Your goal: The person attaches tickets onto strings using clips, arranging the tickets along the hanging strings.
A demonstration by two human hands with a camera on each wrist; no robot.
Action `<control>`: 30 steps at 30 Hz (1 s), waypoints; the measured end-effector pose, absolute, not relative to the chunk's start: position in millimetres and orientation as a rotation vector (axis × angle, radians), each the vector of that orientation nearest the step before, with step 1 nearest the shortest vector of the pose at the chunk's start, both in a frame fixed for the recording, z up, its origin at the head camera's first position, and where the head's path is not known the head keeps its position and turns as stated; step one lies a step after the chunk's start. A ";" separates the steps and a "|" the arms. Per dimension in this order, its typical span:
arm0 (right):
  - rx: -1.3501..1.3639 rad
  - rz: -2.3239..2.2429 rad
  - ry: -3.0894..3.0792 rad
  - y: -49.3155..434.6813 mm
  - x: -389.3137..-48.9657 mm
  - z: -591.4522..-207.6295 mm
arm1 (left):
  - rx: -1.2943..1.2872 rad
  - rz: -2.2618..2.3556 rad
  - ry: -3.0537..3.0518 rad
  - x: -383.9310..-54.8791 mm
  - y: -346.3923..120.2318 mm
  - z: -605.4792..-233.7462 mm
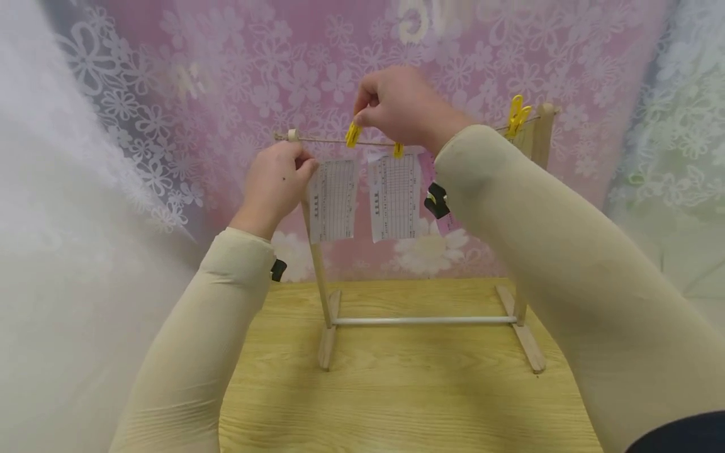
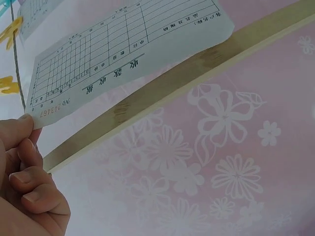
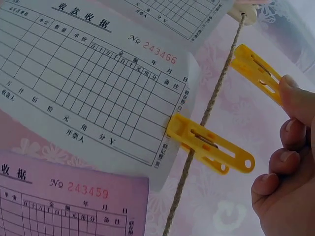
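Observation:
My left hand [image 1: 280, 185] pinches the top left corner of a white printed receipt slip [image 1: 333, 201], holding it just below a twine line [image 1: 323, 140]. Above the line, my right hand [image 1: 404, 107] grips a yellow clothespin [image 1: 352, 134] between thumb and finger. That clothespin's tip [image 3: 239, 55] meets the twine in the right wrist view; whether it bites the twine or paper I cannot tell. Beside it, a second yellow clothespin [image 3: 211, 142] clips another white receipt [image 3: 98, 78] to the twine. A pink receipt [image 3: 74, 196] hangs further right, partly behind my right sleeve in the head view.
The twine runs between wooden posts of a small rack [image 1: 318, 270], joined low by a white rod [image 1: 425, 321]. More yellow clothespins [image 1: 517, 116] sit near the right post [image 1: 542, 135]. Underneath is a wood-grain table [image 1: 408, 390]; a pink floral curtain [image 1: 238, 75] hangs behind.

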State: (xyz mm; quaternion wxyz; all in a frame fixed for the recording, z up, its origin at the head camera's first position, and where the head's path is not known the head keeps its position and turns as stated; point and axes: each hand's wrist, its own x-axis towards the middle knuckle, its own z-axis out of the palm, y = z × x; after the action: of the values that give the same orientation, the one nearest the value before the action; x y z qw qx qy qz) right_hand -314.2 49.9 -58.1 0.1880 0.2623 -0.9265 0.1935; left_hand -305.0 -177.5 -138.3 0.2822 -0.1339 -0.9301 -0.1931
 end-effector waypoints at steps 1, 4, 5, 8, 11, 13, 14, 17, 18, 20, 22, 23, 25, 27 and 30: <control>0.729 0.542 -2.610 48.6 -315.1 -57.3 | -0.360 -0.519 -2.487 -305.9 -177.1 -136.7; 0.717 0.547 -2.622 44.3 -317.3 -54.4 | -0.357 -0.526 -2.478 -307.7 -176.7 -131.6; 0.712 0.552 -2.628 42.6 -318.0 -53.5 | -0.352 -0.525 -2.478 -308.1 -176.7 -130.2; 0.707 0.568 -2.661 37.3 -320.5 -53.0 | -0.339 -0.517 -2.487 -309.0 -176.6 -127.7; 0.722 0.544 -2.681 31.4 -323.5 -55.3 | -0.335 -0.516 -2.495 -309.1 -176.5 -127.5; 0.743 0.512 -2.684 27.9 -325.6 -57.5 | -0.337 -0.522 -2.494 -308.8 -176.6 -128.2; 0.751 0.503 -2.685 26.4 -326.3 -58.6 | -0.340 -0.527 -2.490 -308.7 -176.7 -128.5; 0.756 0.488 -2.700 23.2 -326.7 -61.4 | -0.347 -0.545 -2.480 -308.3 -177.4 -129.8; 0.761 0.498 -2.704 22.7 -326.3 -61.9 | -0.350 -0.548 -2.477 -308.1 -177.6 -130.1; 0.767 0.524 -2.715 22.4 -324.9 -62.6 | -0.357 -0.555 -2.470 -307.9 -178.0 -130.4; 0.775 0.533 -2.721 22.8 -322.9 -62.5 | -0.358 -0.556 -2.468 -307.4 -178.1 -130.5; 0.777 0.532 -2.726 23.2 -321.8 -62.2 | -0.359 -0.555 -2.467 -307.3 -178.0 -130.5; 0.781 0.516 -2.733 24.4 -319.9 -61.7 | -0.361 -0.551 -2.465 -307.1 -177.8 -130.2; 0.782 0.479 -2.739 26.2 -318.5 -61.8 | -0.356 -0.544 -2.468 -306.9 -177.4 -130.1; 0.800 0.420 -2.735 29.9 -317.4 -64.4 | -0.359 -0.528 -2.460 -306.9 -177.4 -131.1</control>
State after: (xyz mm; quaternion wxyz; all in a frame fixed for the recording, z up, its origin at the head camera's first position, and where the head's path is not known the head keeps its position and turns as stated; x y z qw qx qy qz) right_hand -317.4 29.9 -64.4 0.1302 0.2755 -0.9414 0.1445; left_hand -306.9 -177.4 -131.1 0.2953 -0.1349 -0.9247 -0.1986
